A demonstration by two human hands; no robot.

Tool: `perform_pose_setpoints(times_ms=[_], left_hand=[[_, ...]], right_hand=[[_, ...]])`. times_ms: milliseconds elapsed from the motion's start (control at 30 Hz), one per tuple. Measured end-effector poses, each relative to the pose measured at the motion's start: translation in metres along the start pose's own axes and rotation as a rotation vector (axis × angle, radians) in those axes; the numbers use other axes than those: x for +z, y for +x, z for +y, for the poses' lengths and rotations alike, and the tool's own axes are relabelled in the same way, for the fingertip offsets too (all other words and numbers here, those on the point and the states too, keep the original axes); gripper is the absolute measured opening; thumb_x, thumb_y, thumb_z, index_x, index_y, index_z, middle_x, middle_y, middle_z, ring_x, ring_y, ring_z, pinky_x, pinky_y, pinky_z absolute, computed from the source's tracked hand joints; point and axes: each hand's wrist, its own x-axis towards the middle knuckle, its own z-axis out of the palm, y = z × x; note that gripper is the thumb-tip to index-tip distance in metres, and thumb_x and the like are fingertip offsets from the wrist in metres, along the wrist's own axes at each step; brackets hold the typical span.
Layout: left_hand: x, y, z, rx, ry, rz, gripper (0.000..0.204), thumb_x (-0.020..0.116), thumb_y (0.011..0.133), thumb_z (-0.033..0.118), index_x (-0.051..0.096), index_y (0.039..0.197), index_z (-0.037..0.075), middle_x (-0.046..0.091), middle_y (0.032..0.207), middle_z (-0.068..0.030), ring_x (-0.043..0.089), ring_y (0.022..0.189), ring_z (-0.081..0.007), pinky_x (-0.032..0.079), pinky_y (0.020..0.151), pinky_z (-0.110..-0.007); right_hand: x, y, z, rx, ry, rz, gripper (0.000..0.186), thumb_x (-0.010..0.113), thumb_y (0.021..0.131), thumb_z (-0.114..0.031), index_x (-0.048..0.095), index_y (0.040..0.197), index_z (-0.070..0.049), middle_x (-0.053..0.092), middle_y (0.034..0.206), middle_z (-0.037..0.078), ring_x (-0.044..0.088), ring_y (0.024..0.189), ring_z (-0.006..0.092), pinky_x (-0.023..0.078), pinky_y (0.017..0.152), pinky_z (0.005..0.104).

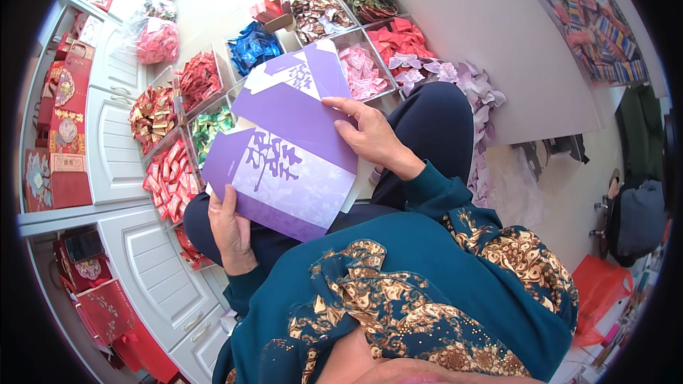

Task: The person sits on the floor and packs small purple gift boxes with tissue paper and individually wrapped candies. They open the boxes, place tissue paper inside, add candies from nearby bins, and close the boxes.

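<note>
A: State?
B: Your left hand (231,235) pinches the purple cards (295,188) above your lap (366,215); your right hand (376,140) lies along their right edge, pinch unclear.
A: Risk?
B: Uneven pulling could crease them.

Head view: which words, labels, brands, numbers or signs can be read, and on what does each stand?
Lower purple card: a large, dark purple, character-like sign, described rather than quoted; the tiny print beside it is too small to read.
Red bag on the left shelf: gold marks, too small to read.
Red-and-white packets: any print is too small to read.
</note>
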Motion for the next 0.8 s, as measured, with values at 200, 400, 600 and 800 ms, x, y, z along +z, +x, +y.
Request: perform_pose_setpoints(times_ms=[200, 400, 600, 800], left_hand=[[0.016, 0.016, 0.007, 0.185, -0.002, -0.004, 0.034, 0.056, 0.094, 0.01, 0.051, 0.126, 0.001, 0.059, 0.118, -0.008, 0.057, 0.106, -0.0164, 0.043, 0.094, -0.03], [0.029, 0.017, 0.01, 0.157, -0.152, -0.141, 0.036, 0.055, 0.093, 0.007, 0.049, 0.128, 0.001, 0.059, 0.12, -0.0087, 0.057, 0.107, -0.019, 0.043, 0.096, -0.032], [0.03, 0.021, -0.008, 0.183, 0.078, 0.025, 0.03, 0.057, 0.092, 0.004, 0.054, 0.121, -0.001, 0.061, 0.111, -0.0086, 0.06, 0.096, -0.0161, 0.045, 0.088, -0.026], [0.041, 0.037, -0.043, 0.564, 0.877, 0.162, 0.041, 0.063, 0.089, 0.024, 0.052, 0.123, 0.004, 0.04, 0.133, -0.0251, 0.033, 0.13, -0.0379, 0.028, 0.107, -0.042]], right_hand=[[0.015, 0.007, 0.006, 0.057, -0.073, -0.235, 0.075, 0.068, 0.08, -0.042, 0.04, 0.134, 0.003, 0.049, 0.128, 0.026, 0.051, 0.118, 0.0341, 0.04, 0.099, 0.0376], [0.026, 0.013, 0.02, 0.183, 0.151, -0.394, 0.084, 0.07, 0.079, -0.042, 0.033, 0.138, 0.005, 0.041, 0.136, 0.027, 0.042, 0.127, 0.0318, 0.032, 0.107, 0.0357], [0.025, 0.005, 0.017, 0.131, 0.092, -0.409, 0.083, 0.066, 0.081, -0.031, 0.024, 0.144, 0.002, 0.04, 0.138, 0.02, 0.04, 0.128, 0.0257, 0.03, 0.106, 0.033], [0.016, -0.025, -0.01, 0.316, 0.448, -0.556, 0.083, 0.068, 0.078, -0.027, 0.025, 0.143, 0.002, 0.043, 0.134, 0.013, 0.042, 0.121, 0.02, 0.032, 0.103, 0.0329]])
